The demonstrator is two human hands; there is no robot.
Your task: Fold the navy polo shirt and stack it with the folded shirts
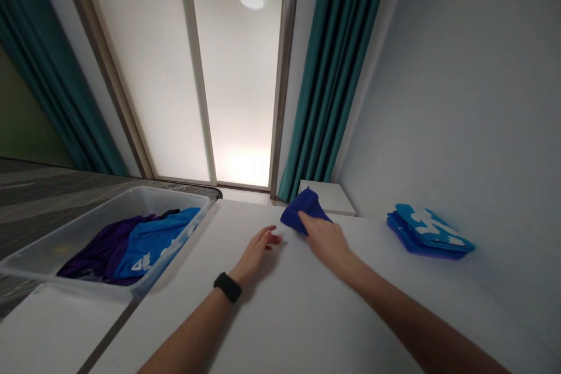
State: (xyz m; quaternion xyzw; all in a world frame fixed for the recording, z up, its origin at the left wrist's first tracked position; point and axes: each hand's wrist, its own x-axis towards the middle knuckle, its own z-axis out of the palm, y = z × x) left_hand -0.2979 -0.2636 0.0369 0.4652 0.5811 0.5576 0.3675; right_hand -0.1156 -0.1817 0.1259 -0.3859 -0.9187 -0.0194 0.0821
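Observation:
My right hand (pixel 326 236) grips a folded dark blue cloth (pixel 307 208) above the far part of the white table (pixel 280 304). The cloth's kind does not show. To its left, my left hand (pixel 258 250) is apart from the cloth, fingers loosely spread and nothing in them. A black band (pixel 227 287) circles my left wrist. On the right side of the table lies a stack of folded blue cloths (pixel 427 231), the top one with a white print.
A clear plastic bin (pixel 184 242) on the left holds purple and blue garments (pixel 144 245). A low white cabinet (pixel 328 196) stands beyond the table. Teal curtains (pixel 337 70) flank frosted sliding doors (pixel 239 70). A grey wall (pixel 473 99) borders the right.

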